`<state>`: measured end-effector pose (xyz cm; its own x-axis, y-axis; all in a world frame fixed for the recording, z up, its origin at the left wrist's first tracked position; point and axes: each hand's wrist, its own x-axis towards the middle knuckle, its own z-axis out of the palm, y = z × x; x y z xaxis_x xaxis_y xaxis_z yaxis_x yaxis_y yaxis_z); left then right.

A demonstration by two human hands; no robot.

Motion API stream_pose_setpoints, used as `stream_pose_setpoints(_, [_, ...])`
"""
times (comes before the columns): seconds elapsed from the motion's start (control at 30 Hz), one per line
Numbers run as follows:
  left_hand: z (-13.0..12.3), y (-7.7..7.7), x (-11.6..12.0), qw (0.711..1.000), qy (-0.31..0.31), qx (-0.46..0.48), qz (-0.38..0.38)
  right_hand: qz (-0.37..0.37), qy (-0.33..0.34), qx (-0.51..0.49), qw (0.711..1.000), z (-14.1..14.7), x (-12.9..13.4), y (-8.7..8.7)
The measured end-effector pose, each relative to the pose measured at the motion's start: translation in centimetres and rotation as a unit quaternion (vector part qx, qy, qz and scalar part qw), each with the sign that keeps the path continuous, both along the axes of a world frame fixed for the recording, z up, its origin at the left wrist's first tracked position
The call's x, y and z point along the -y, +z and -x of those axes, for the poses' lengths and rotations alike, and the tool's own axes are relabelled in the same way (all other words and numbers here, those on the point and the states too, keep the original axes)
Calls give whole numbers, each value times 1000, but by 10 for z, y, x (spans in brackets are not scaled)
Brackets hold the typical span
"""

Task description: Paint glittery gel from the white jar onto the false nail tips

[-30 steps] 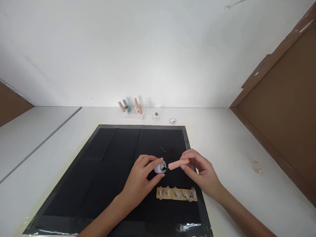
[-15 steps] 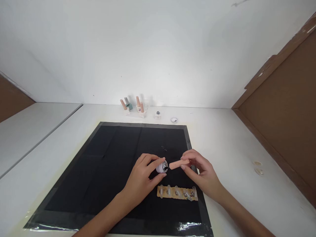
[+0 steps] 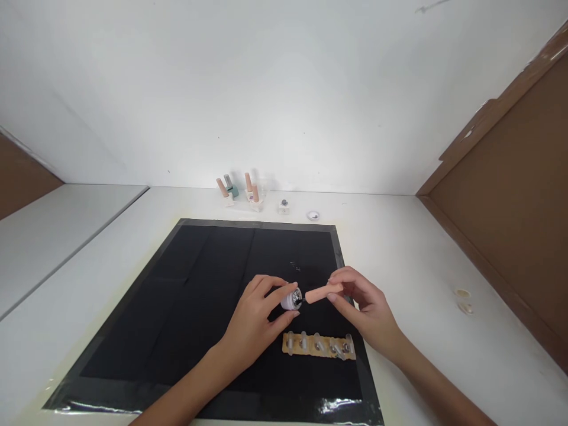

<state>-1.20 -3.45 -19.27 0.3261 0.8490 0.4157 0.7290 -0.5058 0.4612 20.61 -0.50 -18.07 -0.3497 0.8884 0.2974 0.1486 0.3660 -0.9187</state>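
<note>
Between thumb and fingers, my left hand (image 3: 261, 309) grips a small whitish jar (image 3: 287, 302), tilted with its mouth to the right. Silvery contents show inside the jar. My right hand (image 3: 362, 307) pinches a nail polish brush (image 3: 323, 293) by its peach-coloured cap handle. The brush's dark tip is at the jar's mouth; whether it touches the contents I cannot tell. Just below the hands, a yellowish strip (image 3: 310, 353) lies on the black mat (image 3: 186, 331), bearing several clear nail tips (image 3: 303, 341) with dark, shiny spots.
Behind the mat stand several nail polish bottles (image 3: 256, 202) with peach or grey-green caps. Beside them are an uncapped small bottle (image 3: 284, 207) and a round white lid (image 3: 313, 215). Two small pale discs (image 3: 465, 307) lie far right. A white wall (image 3: 284, 106) closes the back.
My right hand has shifted very slightly to the right and up with the brush. The left hand and the jar look unchanged.
</note>
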Motion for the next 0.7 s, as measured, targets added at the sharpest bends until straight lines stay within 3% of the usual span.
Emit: stream_pose_setpoints(0.7, [1, 0, 0, 1000, -9, 6, -7, 102, -49, 32, 993, 3, -2, 1])
